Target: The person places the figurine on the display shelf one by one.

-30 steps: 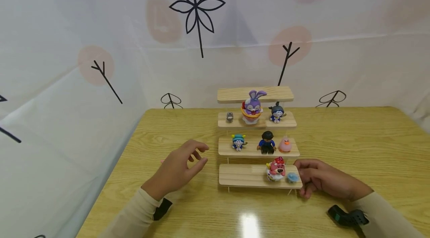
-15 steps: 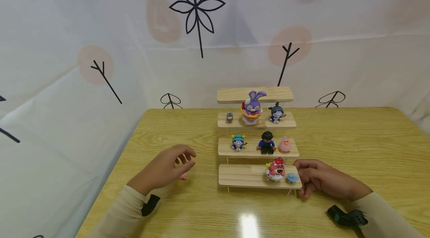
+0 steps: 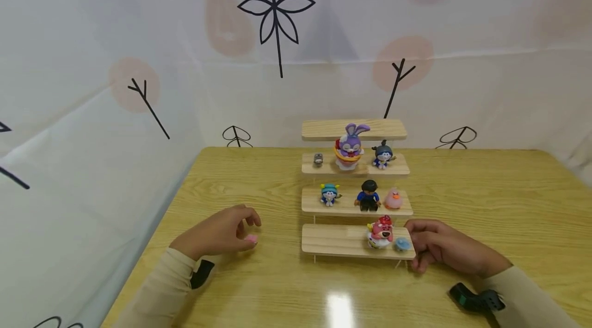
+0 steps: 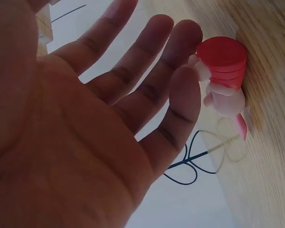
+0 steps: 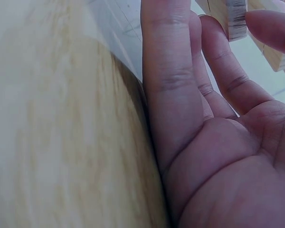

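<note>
A small figurine with a pink body and a red striped top (image 4: 222,61) lies on the table in the left wrist view; in the head view only a bit of pink figurine (image 3: 251,239) shows by the thumb. My left hand (image 3: 217,233) is beside it, fingers loosely spread and not closed round it. Fingertips (image 4: 184,85) overlap the figurine's edge in the left wrist view, and contact is unclear. At the right end of the lowest tier of a wooden display stand (image 3: 324,240), my right hand (image 3: 450,248) pinches the board end (image 5: 236,19) between thumb and fingers.
The tiers bear a red bear figurine (image 3: 381,233), a small blue piece (image 3: 402,244), a pink duck (image 3: 393,199), a dark-haired figure (image 3: 368,196), a purple rabbit (image 3: 350,147) and several smaller figurines. A patterned cloth (image 3: 287,96) hangs behind the table (image 3: 485,189).
My left hand has drawn back left, away from the stand, and lowered to the pink figurine, which it partly covers. The right hand stays at the stand's end.
</note>
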`<state>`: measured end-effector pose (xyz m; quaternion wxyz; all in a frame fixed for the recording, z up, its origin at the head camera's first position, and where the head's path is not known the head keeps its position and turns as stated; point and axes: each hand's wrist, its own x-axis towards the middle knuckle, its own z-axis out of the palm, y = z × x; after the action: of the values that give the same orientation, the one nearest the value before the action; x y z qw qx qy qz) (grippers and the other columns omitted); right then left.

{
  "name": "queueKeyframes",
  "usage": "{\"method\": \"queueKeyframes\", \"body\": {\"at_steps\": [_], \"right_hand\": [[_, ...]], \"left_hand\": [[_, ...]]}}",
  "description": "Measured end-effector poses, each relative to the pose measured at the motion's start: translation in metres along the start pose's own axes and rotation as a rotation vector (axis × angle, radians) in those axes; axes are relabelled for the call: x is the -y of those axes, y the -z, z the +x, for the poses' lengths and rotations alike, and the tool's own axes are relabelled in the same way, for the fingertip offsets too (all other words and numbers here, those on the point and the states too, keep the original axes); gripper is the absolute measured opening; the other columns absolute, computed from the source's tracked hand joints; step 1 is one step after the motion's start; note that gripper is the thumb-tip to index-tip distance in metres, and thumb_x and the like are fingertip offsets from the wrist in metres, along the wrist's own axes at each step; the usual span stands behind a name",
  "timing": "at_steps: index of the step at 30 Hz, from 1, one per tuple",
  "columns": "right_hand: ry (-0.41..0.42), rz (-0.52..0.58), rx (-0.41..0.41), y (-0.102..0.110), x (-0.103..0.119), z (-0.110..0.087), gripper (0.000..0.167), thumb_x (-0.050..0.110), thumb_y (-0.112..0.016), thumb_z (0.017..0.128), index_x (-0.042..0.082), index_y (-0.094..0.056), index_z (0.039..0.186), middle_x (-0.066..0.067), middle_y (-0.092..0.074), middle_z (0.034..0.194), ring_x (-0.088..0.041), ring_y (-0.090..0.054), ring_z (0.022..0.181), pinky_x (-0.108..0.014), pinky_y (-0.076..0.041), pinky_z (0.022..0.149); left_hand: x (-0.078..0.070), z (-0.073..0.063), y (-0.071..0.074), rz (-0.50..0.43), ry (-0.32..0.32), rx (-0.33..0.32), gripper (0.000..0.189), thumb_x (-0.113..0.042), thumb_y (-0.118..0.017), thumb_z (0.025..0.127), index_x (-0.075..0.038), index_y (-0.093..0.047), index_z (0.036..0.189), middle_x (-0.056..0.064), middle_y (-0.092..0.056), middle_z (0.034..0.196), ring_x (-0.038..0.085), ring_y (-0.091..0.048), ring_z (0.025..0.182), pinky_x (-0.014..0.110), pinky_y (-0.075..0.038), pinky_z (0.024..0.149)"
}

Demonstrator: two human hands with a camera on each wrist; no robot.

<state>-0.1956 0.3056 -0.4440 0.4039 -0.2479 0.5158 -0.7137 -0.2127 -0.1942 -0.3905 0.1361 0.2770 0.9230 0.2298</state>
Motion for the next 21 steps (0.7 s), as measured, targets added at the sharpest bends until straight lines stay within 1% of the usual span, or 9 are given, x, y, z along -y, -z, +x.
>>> {"method": "queueKeyframes", "body": {"at_steps": [3,5,11,16,21], "right_hand": [[-0.008,-0.018,-0.018,-0.0008,-0.0006,0.0003,0.034,0.002,-0.022,0.108,0.007,-0.052,0.122,-0.012,-0.071,0.108,-0.021,-0.072,0.096,-0.034,-0.061,0.082],[-0.008,-0.022,-0.024,-0.0011,-0.0009,0.0003,0.033,0.002,-0.022,0.108,0.007,-0.052,0.122,-0.012,-0.071,0.107,-0.021,-0.072,0.096,-0.035,-0.061,0.082],[0.01,-0.017,-0.016,-0.0008,-0.0003,0.0012,0.034,0.002,-0.022,0.108,0.007,-0.052,0.122,-0.012,-0.071,0.107,-0.021,-0.072,0.096,-0.033,-0.061,0.082],[0.003,-0.012,-0.02,-0.002,-0.0022,0.0008,0.034,0.001,-0.022,0.107,0.007,-0.052,0.122,-0.011,-0.071,0.108,-0.02,-0.072,0.096,-0.033,-0.061,0.082],[-0.015,-0.006,-0.031,-0.0021,-0.0002,0.0,0.031,0.002,-0.025,0.108,0.005,-0.052,0.122,-0.011,-0.07,0.107,-0.021,-0.071,0.096,-0.034,-0.061,0.082]], "left_hand": [[0.0025,-0.0002,-0.0009,0.018,-0.009,0.02,0.028,-0.022,-0.077,0.087,-0.018,-0.063,0.11,-0.005,-0.061,0.101,0.009,-0.057,0.08,0.024,-0.05,0.071],[0.0033,-0.0002,-0.0017,0.024,-0.017,0.028,0.027,-0.019,-0.078,0.086,-0.018,-0.063,0.108,-0.006,-0.061,0.099,0.008,-0.056,0.08,0.024,-0.05,0.071],[0.0041,0.0004,-0.0028,0.044,-0.025,0.028,0.022,-0.012,-0.075,0.086,-0.019,-0.062,0.103,-0.006,-0.06,0.092,0.009,-0.056,0.08,0.024,-0.049,0.07],[0.0048,0.001,-0.0059,0.042,-0.012,0.033,0.02,-0.012,-0.076,0.087,-0.02,-0.062,0.099,-0.006,-0.06,0.086,0.009,-0.054,0.076,0.024,-0.048,0.067],[0.0068,0.0037,-0.0084,0.053,0.002,0.009,0.016,-0.016,-0.076,0.088,-0.021,-0.061,0.094,-0.009,-0.059,0.082,0.007,-0.053,0.074,0.023,-0.047,0.066]]}}
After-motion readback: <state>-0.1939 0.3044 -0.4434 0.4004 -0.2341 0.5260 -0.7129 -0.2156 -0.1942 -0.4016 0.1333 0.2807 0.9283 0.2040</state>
